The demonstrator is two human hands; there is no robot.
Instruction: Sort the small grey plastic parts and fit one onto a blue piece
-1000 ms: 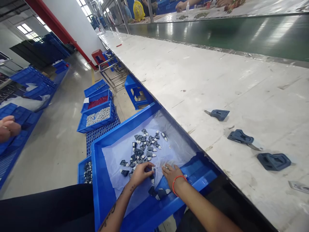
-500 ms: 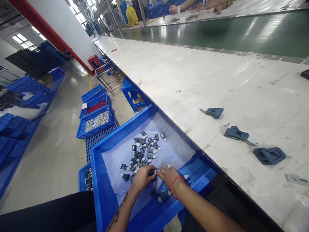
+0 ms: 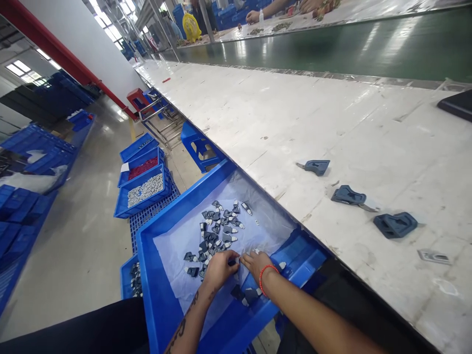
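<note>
Down in the big blue tray point(image 3: 158, 295) beside the bench point(image 3: 280, 123), both hands meet over a white plastic sheet point(image 3: 177, 241) that lines the tray. The left hand point(image 3: 218, 269) is curled, its fingertips pinched on a small dark part point(image 3: 232, 262); the right hand point(image 3: 258, 263), with a red band point(image 3: 266, 275) round the wrist, has its fingertips against the same spot, so the two hands touch at that part. Whether the right hand grips the part or only steadies it cannot be told. Just beyond the hands lies a loose heap of small dark and grey parts point(image 3: 217, 228) on the sheet, and a few more parts point(image 3: 247, 295) sit under the right wrist near the tray's front wall.

On the bench, well apart from the tray, lie three larger dark blue pieces point(image 3: 346, 195) in a row and a pale flat piece point(image 3: 433, 255). On the floor to the left stand smaller blue trays point(image 3: 142, 189), one with white bits and one with red. Across the green belt point(image 3: 332, 44), other people's hands point(image 3: 254, 16) are at the far bench.
</note>
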